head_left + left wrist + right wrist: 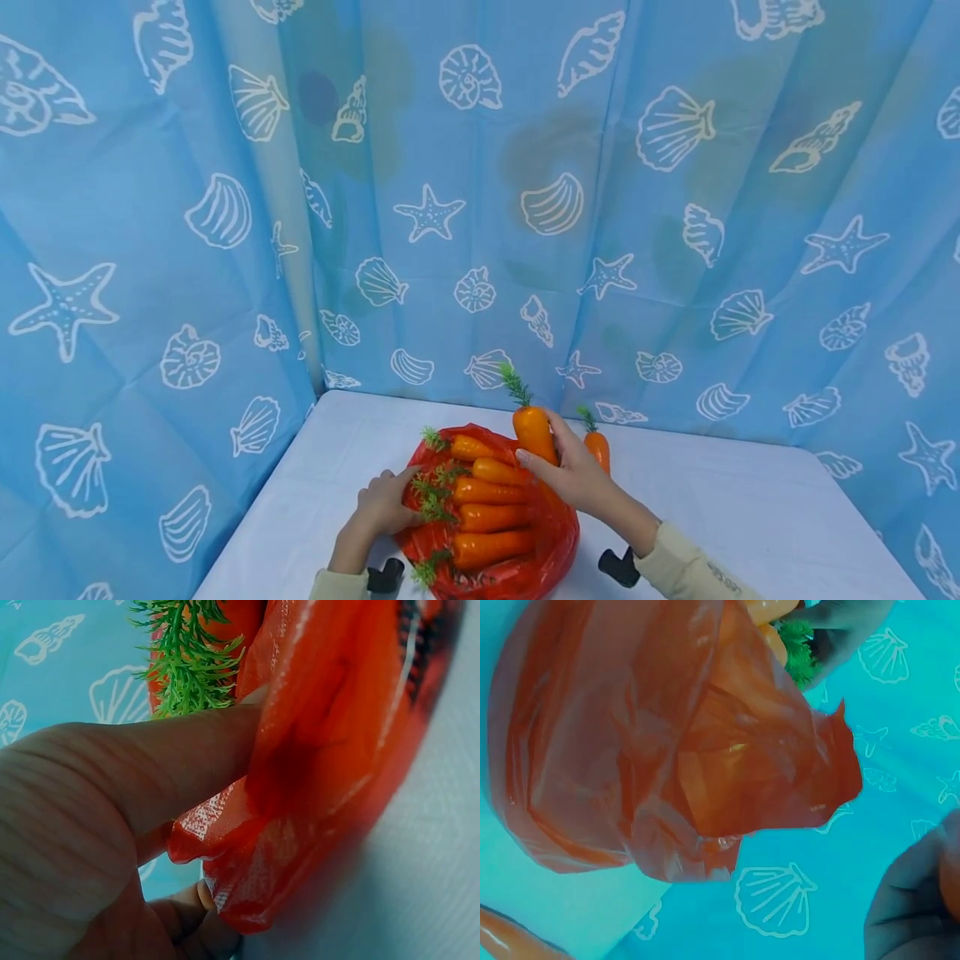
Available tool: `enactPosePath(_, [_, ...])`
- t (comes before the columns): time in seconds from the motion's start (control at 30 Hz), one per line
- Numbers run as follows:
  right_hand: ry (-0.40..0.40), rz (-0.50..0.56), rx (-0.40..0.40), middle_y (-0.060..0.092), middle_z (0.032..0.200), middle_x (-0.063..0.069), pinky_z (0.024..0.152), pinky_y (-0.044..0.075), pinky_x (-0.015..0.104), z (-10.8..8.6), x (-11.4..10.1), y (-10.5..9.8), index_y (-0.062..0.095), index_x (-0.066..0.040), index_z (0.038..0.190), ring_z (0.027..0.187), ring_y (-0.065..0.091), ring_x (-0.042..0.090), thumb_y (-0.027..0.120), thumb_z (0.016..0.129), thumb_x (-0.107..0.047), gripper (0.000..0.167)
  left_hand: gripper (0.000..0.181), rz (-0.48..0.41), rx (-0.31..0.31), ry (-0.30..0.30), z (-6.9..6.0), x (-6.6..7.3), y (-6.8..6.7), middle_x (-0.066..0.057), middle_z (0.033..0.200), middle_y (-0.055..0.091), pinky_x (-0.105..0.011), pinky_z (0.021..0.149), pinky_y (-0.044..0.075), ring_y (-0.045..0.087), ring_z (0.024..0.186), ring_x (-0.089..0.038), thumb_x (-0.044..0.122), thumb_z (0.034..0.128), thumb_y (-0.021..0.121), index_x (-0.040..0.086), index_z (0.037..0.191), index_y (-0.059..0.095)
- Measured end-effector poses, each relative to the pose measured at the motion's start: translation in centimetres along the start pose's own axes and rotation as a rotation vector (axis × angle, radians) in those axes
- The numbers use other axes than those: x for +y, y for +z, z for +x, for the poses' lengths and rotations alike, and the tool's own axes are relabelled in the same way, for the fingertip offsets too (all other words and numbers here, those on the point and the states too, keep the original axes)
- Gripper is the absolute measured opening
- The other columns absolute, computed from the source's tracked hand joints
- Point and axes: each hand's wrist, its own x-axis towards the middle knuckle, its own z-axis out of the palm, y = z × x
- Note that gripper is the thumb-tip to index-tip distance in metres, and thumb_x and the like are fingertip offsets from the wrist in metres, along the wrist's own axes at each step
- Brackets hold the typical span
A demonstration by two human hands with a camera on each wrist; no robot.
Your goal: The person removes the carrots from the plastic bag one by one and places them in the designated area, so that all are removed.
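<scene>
A red plastic bag [561,546] lies spread on the table with several orange carrots [491,518] in it, their green tops toward the left. My left hand [384,502] holds the bag's left edge; in the left wrist view the thumb [180,761] lies over the red plastic and other fingers show beneath. Above the bag's far right side, my right hand [581,479] grips one carrot [534,429], its leafy top pointing up. Only a sliver of that carrot shows at the right wrist view's edge. The lower ends of the bagged carrots are partly covered by plastic.
Another carrot [597,448] lies on the white table [720,500], just behind the right hand. A blue curtain [480,208] with white shell prints stands along the table's back and left. Black wrist mounts [619,568] sit beneath both wrists.
</scene>
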Motion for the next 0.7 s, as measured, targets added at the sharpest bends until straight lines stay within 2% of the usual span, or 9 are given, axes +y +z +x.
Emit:
enactPosePath(0.2, [0.083,-0.048,0.052,0.058,0.121,0.01,0.077,0.058,0.03,-0.1,0.3,-0.7,0.032,-0.024,0.149,0.093,0.06,0.024,0.069,0.093,-0.036,0.068,0.077,0.005,-0.002,-0.008,-0.2,0.2,-0.1,-0.014,0.108,0.054,-0.055,0.092,0.042,0.047,0.097,-0.03,0.027,0.0719,0.087,0.019,0.141,0.054])
enactPosePath(0.33, [0.091,-0.066,0.074,0.057,0.119,0.01,0.076,0.058,0.029,-0.1,0.8,-1.4,0.035,-0.022,0.147,0.09,0.06,0.022,0.069,0.092,-0.033,0.066,0.078,0.003,-0.004,-0.026,-0.2,0.3,-0.1,-0.015,0.109,0.053,-0.055,0.093,0.042,0.046,0.098,-0.031,0.026,0.0713,0.087,0.019,0.141,0.054])
enactPosePath(0.47, [0.116,-0.095,0.111,0.057,0.116,0.012,0.069,0.055,0.029,-0.4,1.3,-2.0,0.037,-0.021,0.146,0.079,0.059,0.023,0.07,0.092,-0.034,0.065,0.079,0.001,-0.016,-0.037,-0.2,0.2,-0.1,-0.015,0.109,0.052,-0.055,0.093,0.041,0.045,0.099,-0.031,0.026,0.0714,0.087,0.019,0.142,0.053])
enactPosePath(0.7, [0.165,-0.122,0.148,0.057,0.117,0.011,0.07,0.055,0.032,-0.6,2.7,-3.0,0.036,-0.023,0.147,0.079,0.058,0.022,0.071,0.091,-0.038,0.068,0.078,0.013,-0.022,-0.035,-0.3,0.3,0.0,-0.014,0.107,0.051,-0.054,0.092,0.041,0.045,0.098,-0.03,0.028,0.0724,0.086,0.019,0.142,0.053])
